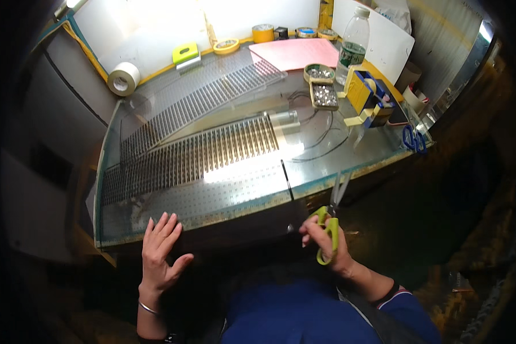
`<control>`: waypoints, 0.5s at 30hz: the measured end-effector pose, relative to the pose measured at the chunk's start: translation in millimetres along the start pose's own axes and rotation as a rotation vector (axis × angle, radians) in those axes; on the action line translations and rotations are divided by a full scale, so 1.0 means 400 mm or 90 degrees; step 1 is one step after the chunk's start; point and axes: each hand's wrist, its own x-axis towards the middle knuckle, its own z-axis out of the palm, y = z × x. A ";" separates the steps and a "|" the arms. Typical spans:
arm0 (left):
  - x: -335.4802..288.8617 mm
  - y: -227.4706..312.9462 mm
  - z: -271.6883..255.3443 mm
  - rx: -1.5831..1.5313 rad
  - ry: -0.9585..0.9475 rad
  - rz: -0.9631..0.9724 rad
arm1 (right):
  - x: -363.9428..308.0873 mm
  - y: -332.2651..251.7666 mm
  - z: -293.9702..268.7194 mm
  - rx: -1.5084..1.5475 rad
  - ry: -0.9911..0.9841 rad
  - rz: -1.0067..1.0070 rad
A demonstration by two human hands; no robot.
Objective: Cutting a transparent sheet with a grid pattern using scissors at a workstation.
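My right hand (332, 243) grips a pair of green-handled scissors (330, 228) just off the front edge of the table. The blades point away from me and stand slightly apart. My left hand (162, 252) is held near the table's front left edge with its fingers stretched out and nothing in it. Beyond that hand, a long metal strip with rows of slots (195, 155) lies across the glass-topped table (252, 198). Behind it rests a second, lighter slotted strip (200, 97). A thin dark cord (286, 178) hangs over the front edge between my hands.
A white tape roll (123, 79) stands at the left. At the back are yellow tape rolls (226, 46) and pink paper (295, 53). Toward the right stand a plastic bottle (352, 49), small containers of metal pieces (324, 96), a tape dispenser (366, 94) and blue-handled scissors (414, 139).
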 end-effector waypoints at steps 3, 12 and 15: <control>0.059 0.117 0.052 -0.058 0.158 0.186 | -0.013 -0.012 0.023 -0.061 0.028 -0.044; 0.190 0.309 0.294 -1.223 -0.158 -0.465 | -0.120 0.029 -0.040 -0.067 -0.034 0.134; 0.220 0.332 0.300 -1.179 -0.119 -0.482 | -0.140 0.037 -0.030 -0.071 -0.071 0.210</control>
